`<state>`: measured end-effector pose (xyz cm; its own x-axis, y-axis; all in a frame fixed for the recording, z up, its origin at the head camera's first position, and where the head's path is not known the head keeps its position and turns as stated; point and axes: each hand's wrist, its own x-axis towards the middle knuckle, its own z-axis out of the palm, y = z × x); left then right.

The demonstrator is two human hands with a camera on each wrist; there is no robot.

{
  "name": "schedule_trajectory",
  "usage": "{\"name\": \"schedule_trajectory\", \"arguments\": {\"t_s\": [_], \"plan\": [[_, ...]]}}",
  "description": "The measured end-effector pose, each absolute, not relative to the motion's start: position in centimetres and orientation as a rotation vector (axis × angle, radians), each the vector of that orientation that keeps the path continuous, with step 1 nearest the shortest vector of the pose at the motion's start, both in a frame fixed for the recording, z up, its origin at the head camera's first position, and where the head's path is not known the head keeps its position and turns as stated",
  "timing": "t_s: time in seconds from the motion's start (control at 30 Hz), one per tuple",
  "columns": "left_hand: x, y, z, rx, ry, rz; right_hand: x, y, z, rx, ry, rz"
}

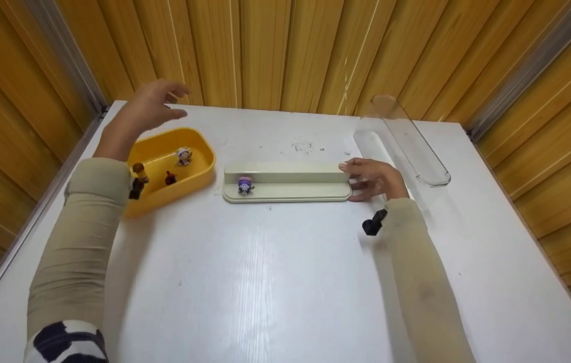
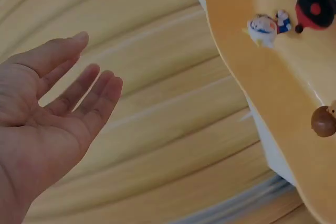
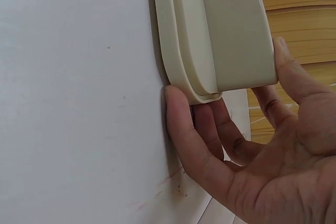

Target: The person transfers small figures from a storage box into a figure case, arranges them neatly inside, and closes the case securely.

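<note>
My left hand (image 1: 152, 106) hovers over the far side of a yellow tub (image 1: 200, 143), fingers loosely spread and nothing in them. Inside the tub lie small toy figures: a white-hatted one (image 1: 183, 156), a red and black one (image 1: 170, 177) and a brown-haired one (image 1: 139, 171). At the table's middle sits a cream stepped display base (image 1: 295, 191). A toy figure with a purple hat (image 1: 245, 185) stands at its left end. My right hand (image 1: 374, 176) grips the base's right end; in the right wrist view the thumb (image 3: 286, 64) lies along the raised step, fingers round the end.
A clear plastic cover (image 1: 406, 141) lies at the back right of the white table (image 1: 265, 282), behind the right hand. Wood-patterned walls (image 1: 265, 55) close in the back and both sides. A dark device (image 1: 375, 223) is worn at the right wrist.
</note>
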<state>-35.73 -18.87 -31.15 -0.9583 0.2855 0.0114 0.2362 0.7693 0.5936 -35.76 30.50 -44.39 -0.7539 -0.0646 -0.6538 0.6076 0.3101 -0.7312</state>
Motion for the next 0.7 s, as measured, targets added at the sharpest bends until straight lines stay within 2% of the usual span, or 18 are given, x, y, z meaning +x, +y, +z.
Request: {"name": "schedule_trajectory", "arguments": {"t_s": [0.13, 0.3, 0.5, 0.7], "plan": [[-37.6, -20.7, -31.9, 0.450, 2.772, 0.908, -35.6, 30.9, -44.5, 0.451, 1.988, -1.491], [-39.2, -22.0, -34.7, 0.400, 2.571, 0.815, -35.3, 31.2, -44.5, 0.470, 1.992, -1.495], [-39.5, -22.9, -38.3, 0.218, 2.425, 0.917, -35.2, 31.1, -44.5, 0.499, 1.986, -1.485], [-39.3, -22.6, -39.7, 0.156, 2.381, 0.995, -35.0, 31.0, -44.2, 0.519, 1.985, -1.476]]}}
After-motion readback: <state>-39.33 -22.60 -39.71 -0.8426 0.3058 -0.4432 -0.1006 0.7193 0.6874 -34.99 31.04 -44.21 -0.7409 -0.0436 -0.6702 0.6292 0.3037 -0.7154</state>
